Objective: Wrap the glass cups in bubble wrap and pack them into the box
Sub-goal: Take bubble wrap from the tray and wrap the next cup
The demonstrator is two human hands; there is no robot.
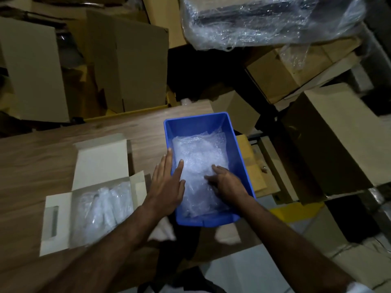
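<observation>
On the tabletop (42,149) right edge: blue bin (243,166) holding crumpled bubble wrap (198,157). Left hand (168,185) flat, fingers straight and together, lying across the bin's left rim, thumb on the wrap. Right hand (227,182) inside the bin, fingers curled into the wrap (whether a cup is under it cannot be told). White box (57,218) open to the left, flaps out, holding wrapped bundles (101,210). Cardboard cartons (127,66) stacked beyond the tabletop.
</observation>
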